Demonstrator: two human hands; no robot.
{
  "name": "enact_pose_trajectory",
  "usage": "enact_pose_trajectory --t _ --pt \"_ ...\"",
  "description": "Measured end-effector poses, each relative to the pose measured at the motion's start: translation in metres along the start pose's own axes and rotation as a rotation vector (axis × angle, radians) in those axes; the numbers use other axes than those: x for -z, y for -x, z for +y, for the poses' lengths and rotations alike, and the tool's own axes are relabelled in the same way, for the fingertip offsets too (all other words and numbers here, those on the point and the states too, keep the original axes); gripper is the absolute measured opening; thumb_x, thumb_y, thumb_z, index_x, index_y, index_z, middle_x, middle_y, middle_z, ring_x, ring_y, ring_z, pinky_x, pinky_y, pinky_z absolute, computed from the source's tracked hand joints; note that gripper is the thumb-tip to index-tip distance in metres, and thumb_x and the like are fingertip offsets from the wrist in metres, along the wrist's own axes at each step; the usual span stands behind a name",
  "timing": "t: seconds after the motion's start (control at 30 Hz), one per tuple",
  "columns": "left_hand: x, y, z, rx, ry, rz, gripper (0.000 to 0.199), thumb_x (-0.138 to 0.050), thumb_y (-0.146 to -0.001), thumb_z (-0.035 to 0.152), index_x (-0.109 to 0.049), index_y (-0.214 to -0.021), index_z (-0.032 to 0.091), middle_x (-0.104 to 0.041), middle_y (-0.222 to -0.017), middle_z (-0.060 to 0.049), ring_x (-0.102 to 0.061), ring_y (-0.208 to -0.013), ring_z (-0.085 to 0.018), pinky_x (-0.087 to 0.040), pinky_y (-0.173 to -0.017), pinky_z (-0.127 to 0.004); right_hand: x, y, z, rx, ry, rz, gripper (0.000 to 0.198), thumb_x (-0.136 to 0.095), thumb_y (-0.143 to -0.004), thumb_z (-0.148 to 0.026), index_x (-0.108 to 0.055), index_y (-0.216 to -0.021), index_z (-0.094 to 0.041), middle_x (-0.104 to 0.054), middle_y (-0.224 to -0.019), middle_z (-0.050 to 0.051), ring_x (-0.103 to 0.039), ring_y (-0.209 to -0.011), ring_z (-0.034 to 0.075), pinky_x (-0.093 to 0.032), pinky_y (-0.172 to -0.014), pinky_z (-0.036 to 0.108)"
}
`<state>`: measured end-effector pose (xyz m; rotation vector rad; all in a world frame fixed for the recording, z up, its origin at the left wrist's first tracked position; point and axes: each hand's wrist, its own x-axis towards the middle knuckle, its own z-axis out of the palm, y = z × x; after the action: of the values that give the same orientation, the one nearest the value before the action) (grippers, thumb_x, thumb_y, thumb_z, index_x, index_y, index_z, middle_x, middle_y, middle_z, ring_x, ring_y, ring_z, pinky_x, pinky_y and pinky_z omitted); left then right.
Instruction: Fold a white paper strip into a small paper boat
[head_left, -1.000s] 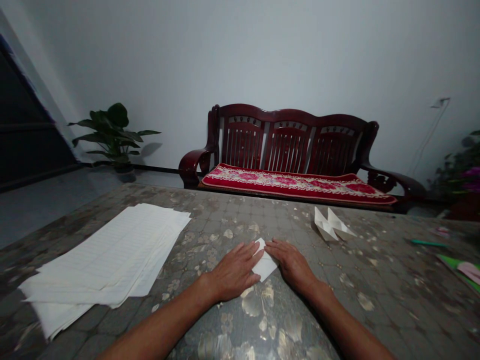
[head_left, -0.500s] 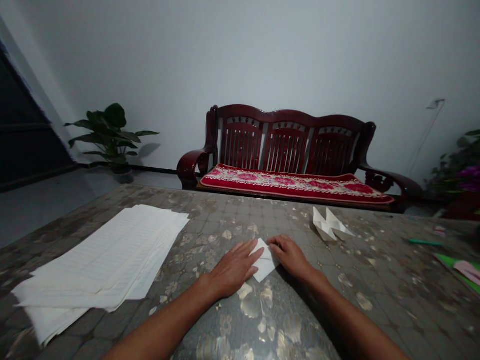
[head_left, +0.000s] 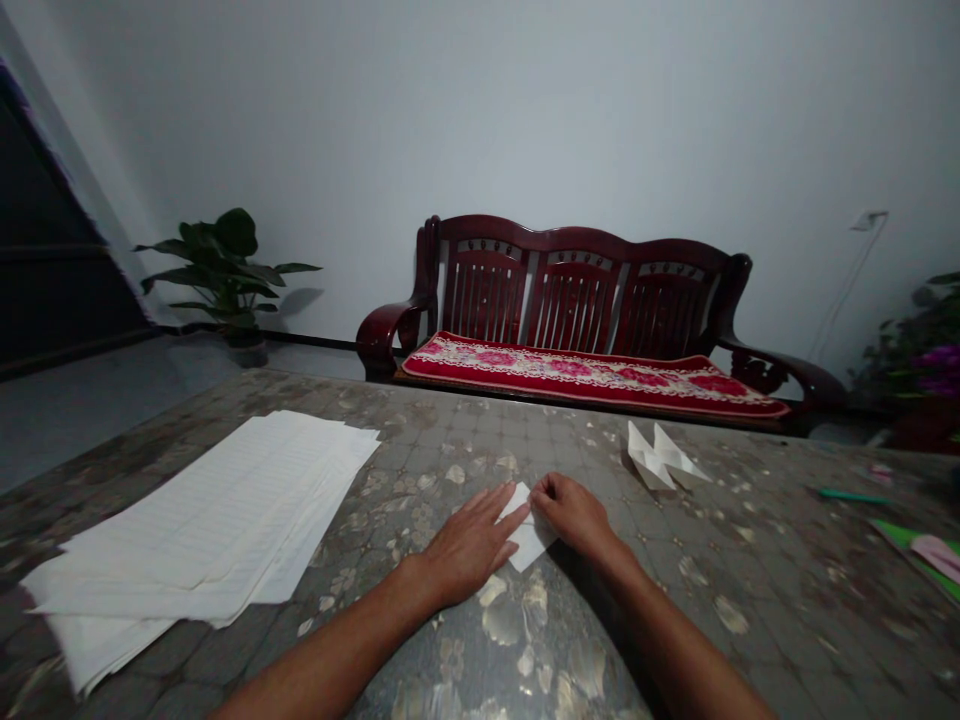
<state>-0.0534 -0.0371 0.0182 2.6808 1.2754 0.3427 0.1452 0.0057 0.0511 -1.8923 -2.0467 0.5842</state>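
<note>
A small folded piece of white paper [head_left: 529, 548] lies on the patterned table between my hands. My left hand [head_left: 472, 542] rests flat across its left side, fingers stretched out and pressing it down. Over the paper's upper right part, my right hand [head_left: 573, 512] has its fingers curled and pinched together at the paper's edge. The right fingertips are partly hidden, as are the sides of the paper under both hands. Further right stands a folded white paper shape [head_left: 660, 462] with two upright points, apart from my hands.
A stack of printed sheets [head_left: 217, 510] covers the table's left part. At the right are a teal pen [head_left: 853, 496] and a green item [head_left: 911, 550] with a pink piece on it. Beyond the table [head_left: 442, 430] stand a wooden bench [head_left: 570, 290] and a potted plant [head_left: 225, 265].
My right hand has shifted slightly left over the paper, its fingers now more tightly curled. My left hand stays on the paper. The view has tilted slightly.
</note>
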Motion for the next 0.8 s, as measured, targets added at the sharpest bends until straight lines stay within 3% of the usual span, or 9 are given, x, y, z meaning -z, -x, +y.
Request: enact_pose_trajectory --t 0.4,0.57,0.8 --pt "-0.002 0.007 0.003 -0.056 0.000 0.005 0.058 -0.058 -0.094 0.024 -0.039 -0.149 0.025 -0.034 -0.159 -0.013 -0.032 -0.147 -0.027 -0.032 -0.119 -0.046 -0.003 0.004 0.000 -0.031 -0.063 -0.079 0.021 -0.057 -0.087 -0.038 -0.066 -0.078 -0.021 -0.071 -0.076 -0.001 -0.061 -0.070 0.015 -0.028 -0.056 0.024" --pt "-0.006 0.013 0.003 -0.086 0.019 0.049 0.055 -0.057 -0.094 0.025 -0.041 -0.147 0.028 -0.035 -0.160 -0.009 -0.035 -0.146 -0.027 -0.034 -0.118 -0.046 -0.008 0.014 0.000 0.030 -0.005 -0.022 0.020 -0.056 -0.089 -0.035 -0.066 -0.077 -0.022 -0.071 -0.076 -0.001 -0.061 -0.070 0.015 -0.027 -0.057 0.025" --pt "-0.002 0.013 0.005 -0.071 0.008 0.014 0.052 -0.055 -0.095 0.024 -0.044 -0.146 0.023 -0.036 -0.158 -0.014 -0.034 -0.146 -0.028 -0.034 -0.119 -0.047 -0.014 0.021 -0.003 0.108 0.110 0.085 0.016 -0.052 -0.092 -0.030 -0.064 -0.084 -0.022 -0.071 -0.089 0.001 -0.062 -0.083 0.017 -0.030 -0.064 0.025"
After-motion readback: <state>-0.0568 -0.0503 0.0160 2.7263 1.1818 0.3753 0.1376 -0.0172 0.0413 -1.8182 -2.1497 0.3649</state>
